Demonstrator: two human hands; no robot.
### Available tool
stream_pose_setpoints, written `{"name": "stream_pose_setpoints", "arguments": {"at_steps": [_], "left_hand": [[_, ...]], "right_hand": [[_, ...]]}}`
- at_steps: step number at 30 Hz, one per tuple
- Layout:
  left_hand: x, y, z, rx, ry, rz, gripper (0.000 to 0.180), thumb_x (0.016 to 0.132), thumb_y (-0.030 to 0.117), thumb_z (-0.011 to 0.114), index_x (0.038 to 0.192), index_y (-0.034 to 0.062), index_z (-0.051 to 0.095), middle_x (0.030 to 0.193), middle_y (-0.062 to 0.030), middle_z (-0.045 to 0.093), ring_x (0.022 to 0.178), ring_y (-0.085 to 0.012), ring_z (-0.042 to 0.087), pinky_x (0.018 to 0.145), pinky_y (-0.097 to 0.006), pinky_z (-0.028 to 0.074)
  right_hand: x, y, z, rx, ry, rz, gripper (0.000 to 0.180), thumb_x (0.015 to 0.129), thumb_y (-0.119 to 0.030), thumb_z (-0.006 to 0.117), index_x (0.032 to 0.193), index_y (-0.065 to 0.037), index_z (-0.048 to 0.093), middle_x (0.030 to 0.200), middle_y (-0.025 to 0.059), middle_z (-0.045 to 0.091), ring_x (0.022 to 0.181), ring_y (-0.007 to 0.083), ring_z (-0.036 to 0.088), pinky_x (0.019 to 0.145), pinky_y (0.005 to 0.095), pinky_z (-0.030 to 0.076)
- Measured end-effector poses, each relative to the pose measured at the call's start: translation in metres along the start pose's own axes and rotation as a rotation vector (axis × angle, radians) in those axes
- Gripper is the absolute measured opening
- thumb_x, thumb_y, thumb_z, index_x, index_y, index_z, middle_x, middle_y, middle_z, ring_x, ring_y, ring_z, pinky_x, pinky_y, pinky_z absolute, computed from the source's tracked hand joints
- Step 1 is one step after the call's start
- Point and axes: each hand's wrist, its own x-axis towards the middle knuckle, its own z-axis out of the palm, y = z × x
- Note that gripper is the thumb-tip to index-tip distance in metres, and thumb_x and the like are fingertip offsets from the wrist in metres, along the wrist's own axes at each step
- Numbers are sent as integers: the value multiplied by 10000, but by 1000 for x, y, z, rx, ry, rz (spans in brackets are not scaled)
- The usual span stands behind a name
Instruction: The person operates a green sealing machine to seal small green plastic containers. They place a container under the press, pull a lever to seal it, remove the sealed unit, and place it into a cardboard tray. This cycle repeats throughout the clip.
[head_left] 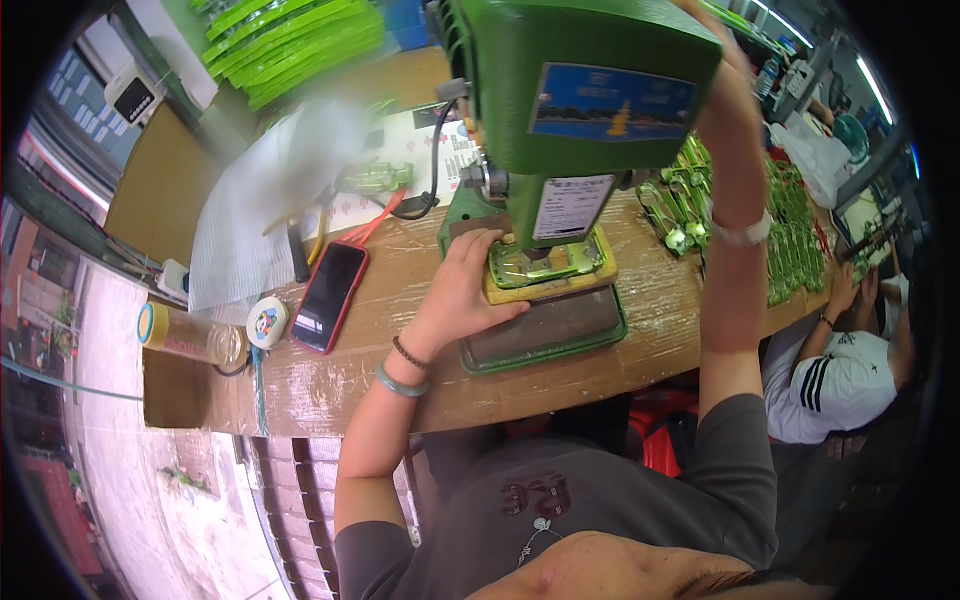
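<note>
A green bench press (600, 60), perhaps a bench drill, stands in front of me with its head over a yellow fixture (545, 290). Seated in the fixture is a bright green plastic part (590, 268), right below the tool tip. My left hand (465, 290) grips the fixture's left side, thumb along the near edge and fingers at the far corner. Under it lies the machine's green-rimmed base (545, 330). My right hand (722, 75) is raised at the machine head's right side; its fingers are hidden behind the head, so their grip does not show.
On the left are a red-cased phone (332, 295), a round white case (267, 322), a clear bottle (190, 335) and pliers (318, 235). Green parts (790, 230) pile up at right. Green strips (290, 45) stack far left. A co-worker (840, 380) sits at right.
</note>
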Motion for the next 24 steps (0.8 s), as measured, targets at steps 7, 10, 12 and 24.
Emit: {"name": "stream_pose_setpoints", "arguments": {"at_steps": [7, 10, 12, 24], "left_hand": [[5, -1, 4, -30, -2, 9, 886, 644, 301, 887, 1344, -35, 459, 1285, -233, 519, 1203, -400, 509, 1034, -445, 439], [4, 3, 4, -28, 7, 12, 868, 645, 296, 885, 1335, -26, 469, 1286, -228, 518, 1216, -398, 500, 1042, -442, 436], [4, 6, 4, -28, 7, 0, 852, 646, 289, 881, 1330, -18, 475, 1290, -224, 516, 1230, -396, 491, 1051, -439, 432], [2, -3, 9, 15, -2, -15, 871, 635, 281, 882, 1327, -52, 473, 1313, -255, 503, 1239, -417, 487, 1054, -448, 428]], "right_hand": [[-35, 159, -87, -270, -15, 516, 353, 934, -147, 604, 1242, 7, 526, 946, 100, 680, 784, 136, 650, 630, 269, 529], [-103, 115, -88, -502, -120, 779, 367, 946, -206, 628, 1231, 20, 582, 829, 85, 684, 707, 178, 668, 635, 313, 555], [-133, 98, -73, -633, -139, 670, 178, 887, -181, 703, 860, -15, 645, 714, 59, 653, 566, 151, 598, 552, 301, 519], [-142, 46, -65, -575, 43, 471, 244, 871, -62, 680, 1077, -22, 554, 652, 47, 638, 492, 85, 569, 436, 244, 435]]}}
